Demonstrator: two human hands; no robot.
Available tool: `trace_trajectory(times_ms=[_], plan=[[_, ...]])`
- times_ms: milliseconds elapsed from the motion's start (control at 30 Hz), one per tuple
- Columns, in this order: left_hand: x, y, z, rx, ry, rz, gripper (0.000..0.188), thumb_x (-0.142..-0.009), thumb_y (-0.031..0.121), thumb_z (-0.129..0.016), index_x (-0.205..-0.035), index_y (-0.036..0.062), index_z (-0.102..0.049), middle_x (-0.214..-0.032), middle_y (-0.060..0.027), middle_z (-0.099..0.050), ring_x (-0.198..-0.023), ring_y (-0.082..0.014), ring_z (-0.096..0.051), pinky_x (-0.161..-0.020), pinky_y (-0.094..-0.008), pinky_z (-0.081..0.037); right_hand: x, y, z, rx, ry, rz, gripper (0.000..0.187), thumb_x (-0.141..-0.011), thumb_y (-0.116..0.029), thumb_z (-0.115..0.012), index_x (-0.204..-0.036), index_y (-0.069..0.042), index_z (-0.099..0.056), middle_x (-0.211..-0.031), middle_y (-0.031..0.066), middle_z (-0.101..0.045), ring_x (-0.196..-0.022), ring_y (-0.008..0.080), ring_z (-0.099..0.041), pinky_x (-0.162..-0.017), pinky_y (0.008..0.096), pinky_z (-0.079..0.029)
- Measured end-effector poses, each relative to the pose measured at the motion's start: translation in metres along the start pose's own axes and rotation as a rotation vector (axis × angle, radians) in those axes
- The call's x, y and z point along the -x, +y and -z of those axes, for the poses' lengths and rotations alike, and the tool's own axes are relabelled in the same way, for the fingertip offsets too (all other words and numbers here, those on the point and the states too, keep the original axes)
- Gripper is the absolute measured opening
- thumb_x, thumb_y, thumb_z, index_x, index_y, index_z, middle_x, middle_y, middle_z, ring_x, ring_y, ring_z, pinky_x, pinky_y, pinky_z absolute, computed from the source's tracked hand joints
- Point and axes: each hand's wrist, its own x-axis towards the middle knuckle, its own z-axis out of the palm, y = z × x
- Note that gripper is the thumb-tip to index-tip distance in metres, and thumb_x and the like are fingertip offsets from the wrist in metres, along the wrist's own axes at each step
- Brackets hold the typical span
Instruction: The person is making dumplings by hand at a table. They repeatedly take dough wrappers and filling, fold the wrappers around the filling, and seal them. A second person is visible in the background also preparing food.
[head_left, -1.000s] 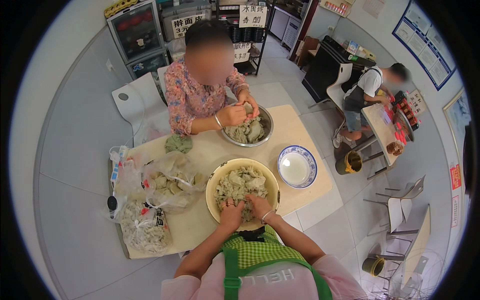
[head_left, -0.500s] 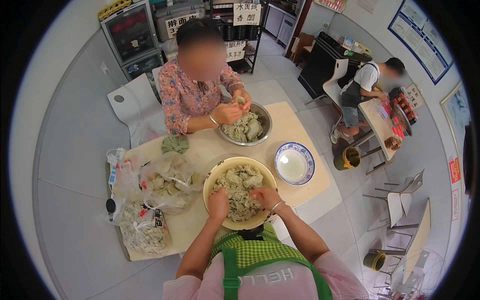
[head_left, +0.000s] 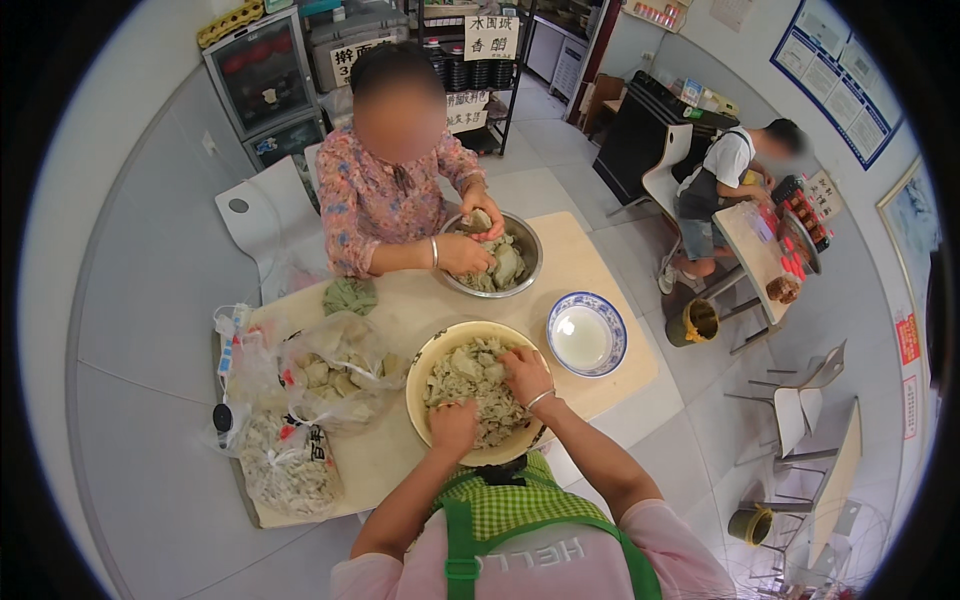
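A cream enamel basin (head_left: 412, 392) with a chipped dark rim sits in front of me, full of pale grey-green torn doughy pieces (head_left: 492, 425). My left hand (head_left: 455, 427) is closed at the basin's near left side; its fingers are curled down and what they hold is hidden. On the right side my right hand (head_left: 526, 376), with a bracelet at the wrist, has its bent fingers closed on some of the doughy pieces. Across the table a person's hands work over a steel bowl (head_left: 538, 262) of similar pieces, one holding a pale lump (head_left: 474, 221).
To the right stands a blue-and-white bowl (head_left: 587, 334) of whitish liquid. Clear plastic bags (head_left: 340, 370) with similar pieces and a green cloth (head_left: 349, 296) lie on the left. A second person (head_left: 725, 170) sits at another table (head_left: 768, 270); a bin (head_left: 692, 322) is near it.
My right hand has moved farther into the basin, up onto the pieces. My left hand has shifted right and nearer to me. The other person's hand has lowered into the steel bowl.
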Motion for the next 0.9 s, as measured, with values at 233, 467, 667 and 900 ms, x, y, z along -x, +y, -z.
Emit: trace_trajectory(times_ms=[233, 467, 667, 900], plan=[[0.028, -0.007, 0.023, 0.081, -0.052, -0.137, 0.017, -0.073, 0.024, -0.058, -0.089, 0.0222, -0.064, -0.094, -0.011, -0.055, -0.086, -0.0306, -0.054, -0.075, -0.0421, -0.041, -0.006, -0.016, 0.018, -0.162, 0.024, -0.01, 0.037, -0.062, -0.003, -0.065, -0.097, -0.009, -0.055, -0.093, 0.01, -0.054, -0.092, 0.0283, -0.05, -0.08, 0.0339, -0.041], [0.004, 0.001, 0.058, 0.498, 0.328, -0.108, 0.038, -0.076, 0.017, -0.058, -0.113, 0.0123, -0.05, -0.117, -0.0106, -0.045, -0.098, -0.0304, -0.049, -0.077, -0.0375, -0.043, 0.002, -0.003, 0.0, -0.905, -0.178, -0.354, 0.038, -0.074, -0.01, -0.062, -0.109, -0.002, -0.049, -0.092, 0.0047, -0.054, -0.081, 0.0105, -0.05, -0.07, 0.0238, -0.043], [-0.016, 0.023, 0.044, 1.091, 0.464, -0.166, 0.033, -0.078, 0.006, -0.055, -0.109, 0.0036, -0.048, -0.099, -0.0117, -0.055, -0.082, -0.0198, -0.055, -0.067, -0.0295, -0.046, 0.019, -0.022, -0.011, -0.885, -0.278, -0.212, 0.035, -0.078, -0.011, -0.058, -0.109, -0.002, -0.043, -0.089, 0.0051, -0.051, -0.075, 0.0111, -0.05, -0.064, 0.0255, -0.043], [-0.014, 0.01, 0.003, 1.213, 0.291, 0.142, 0.027, -0.082, 0.003, -0.048, -0.108, 0.0002, -0.043, -0.102, -0.0116, -0.054, -0.085, -0.0142, -0.052, -0.071, -0.0256, -0.043, 0.034, -0.052, -0.008, -0.504, -0.138, -0.22, 0.029, -0.073, -0.006, -0.059, -0.099, -0.004, -0.045, -0.082, 0.0116, -0.054, -0.068, 0.0235, -0.054, -0.06, 0.0331, -0.043]])
